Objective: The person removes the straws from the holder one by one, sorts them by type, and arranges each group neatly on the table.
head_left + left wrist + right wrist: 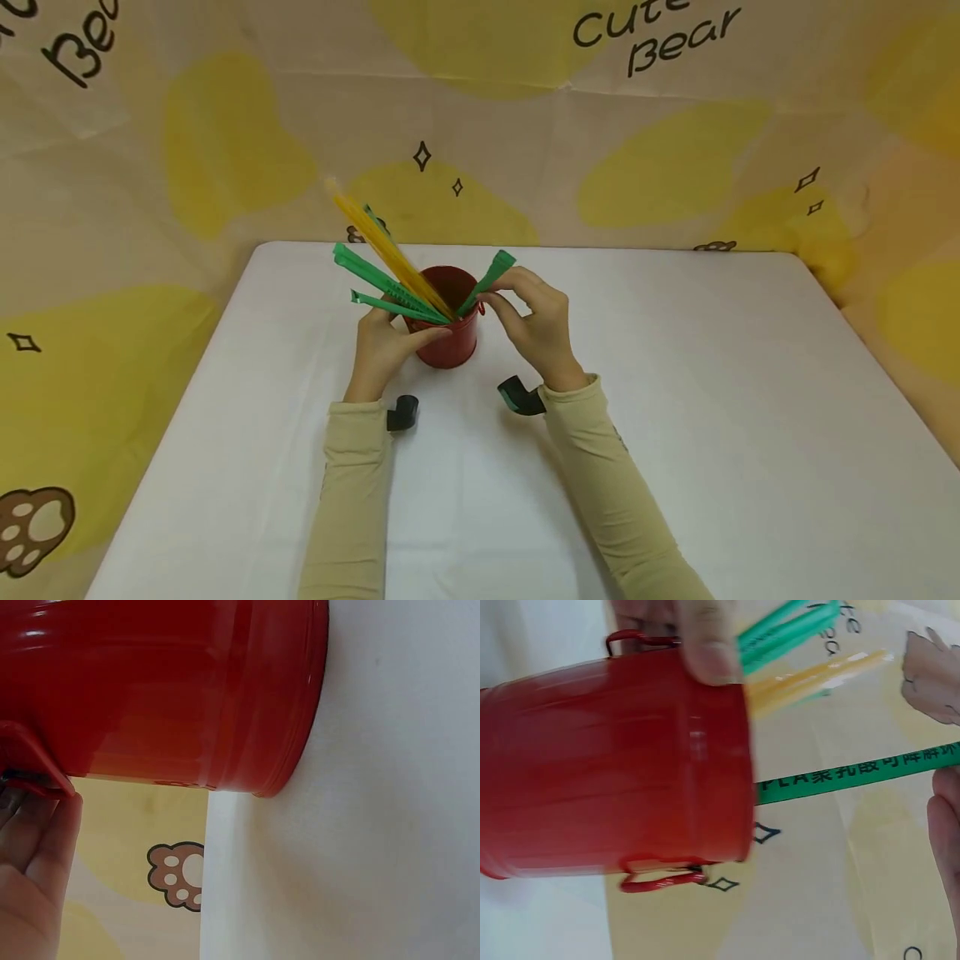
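Note:
A small red pail (447, 348) stands upright on the white table. My left hand (382, 343) grips it at the left, thumb over the front rim; in the left wrist view the fingers (46, 844) touch the side handle loop. Out of the pail, leaning left, rise yellow straws (393, 252) and several green wrapped straws (378, 273). At its right side my right hand (542, 325) pinches another green wrapped straw (495, 273), whose lower end is inside the pail. Black lettering shows along that green wrapper (855, 776) in the right wrist view. The straws' lower ends are hidden.
The white tabletop (712, 417) spreads around the pail, widest to the right. Behind it hangs a patterned cloth (525, 150) with yellow patches and lettering. Black wrist-worn pieces (521, 396) stick out beside both sleeves.

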Motion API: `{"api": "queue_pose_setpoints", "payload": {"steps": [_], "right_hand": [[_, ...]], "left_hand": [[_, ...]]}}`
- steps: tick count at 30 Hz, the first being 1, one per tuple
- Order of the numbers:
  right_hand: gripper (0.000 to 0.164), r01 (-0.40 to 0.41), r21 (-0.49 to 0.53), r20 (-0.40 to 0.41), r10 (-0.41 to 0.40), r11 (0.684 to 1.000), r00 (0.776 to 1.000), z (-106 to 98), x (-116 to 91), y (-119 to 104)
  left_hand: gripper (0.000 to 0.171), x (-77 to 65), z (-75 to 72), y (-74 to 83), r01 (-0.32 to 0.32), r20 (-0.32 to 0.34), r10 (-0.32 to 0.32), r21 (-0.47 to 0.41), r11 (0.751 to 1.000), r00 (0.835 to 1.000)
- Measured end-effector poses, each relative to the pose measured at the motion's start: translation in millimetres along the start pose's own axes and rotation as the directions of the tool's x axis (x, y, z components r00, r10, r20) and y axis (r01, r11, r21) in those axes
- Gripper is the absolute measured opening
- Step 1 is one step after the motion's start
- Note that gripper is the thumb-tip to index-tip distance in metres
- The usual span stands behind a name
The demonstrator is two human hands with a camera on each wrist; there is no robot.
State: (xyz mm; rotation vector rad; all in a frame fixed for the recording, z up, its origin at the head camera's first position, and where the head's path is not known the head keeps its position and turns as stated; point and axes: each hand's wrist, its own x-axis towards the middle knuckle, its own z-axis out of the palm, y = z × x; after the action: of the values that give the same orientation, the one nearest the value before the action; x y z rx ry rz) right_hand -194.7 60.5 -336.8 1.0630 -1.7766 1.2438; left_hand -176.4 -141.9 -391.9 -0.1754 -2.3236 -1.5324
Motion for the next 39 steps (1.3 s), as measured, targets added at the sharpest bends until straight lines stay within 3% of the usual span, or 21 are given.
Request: {"api": "queue_pose_setpoints", "payload": {"steps": [5,9,14,16,20,24,31,36,39], "right_hand": [[0.010,-0.024,0.002,-0.069,0.025,1.000,0.997,-6.6,4.0,-5.3],[0.015,-0.030,0.009,-0.075,0.031,1.000,0.997,-7.4,4.8,-7.4],[0.011,-0.042,0.003,-0.095,0.042,0.999,0.995,-8.6,5.3,-10.1],[0.015,-0.061,0.038,-0.111,0.065,0.997,0.992,-9.7,4.5,-12.1],[0.014,-0.120,0.204,-0.123,0.147,0.972,0.981,-12.9,-1.2,-16.5],[0.012,-0.174,0.320,-0.152,0.231,0.931,0.961,-19.3,-4.2,-18.6],[0.013,-0.254,0.294,-0.266,0.334,0.921,0.904,-37.4,1.3,-14.1],[0.005,-0.294,0.332,-0.307,0.398,0.896,0.865,-44.0,7.1,-10.7],[0.008,-0.287,0.371,-0.320,0.412,0.883,0.853,-44.5,10.8,-9.2]], "left_hand": [[0.062,1.1,0.3,1.0,-0.012,0.000,0.012,-0.015,1.000,1.000],[0.062,1.0,0.1,1.4,-0.004,0.007,0.004,-0.012,1.000,1.000],[0.062,0.3,0.0,3.4,0.008,0.014,-0.008,0.000,1.000,1.000],[0.062,-1.5,-0.5,3.7,0.014,0.019,-0.014,0.008,1.000,1.000],[0.061,-10.3,-2.5,3.0,0.037,0.023,-0.038,0.015,0.999,0.999],[0.062,-16.7,-2.7,1.2,0.036,0.022,-0.037,0.007,0.999,0.999],[0.061,-13.4,-1.9,3.7,0.003,0.002,-0.003,-0.003,1.000,1.000],[0.060,-6.8,-2.8,4.2,-0.012,0.005,0.012,0.004,1.000,1.000],[0.060,-3.0,-3.8,3.2,-0.017,0.009,0.017,0.000,1.000,1.000]]}}
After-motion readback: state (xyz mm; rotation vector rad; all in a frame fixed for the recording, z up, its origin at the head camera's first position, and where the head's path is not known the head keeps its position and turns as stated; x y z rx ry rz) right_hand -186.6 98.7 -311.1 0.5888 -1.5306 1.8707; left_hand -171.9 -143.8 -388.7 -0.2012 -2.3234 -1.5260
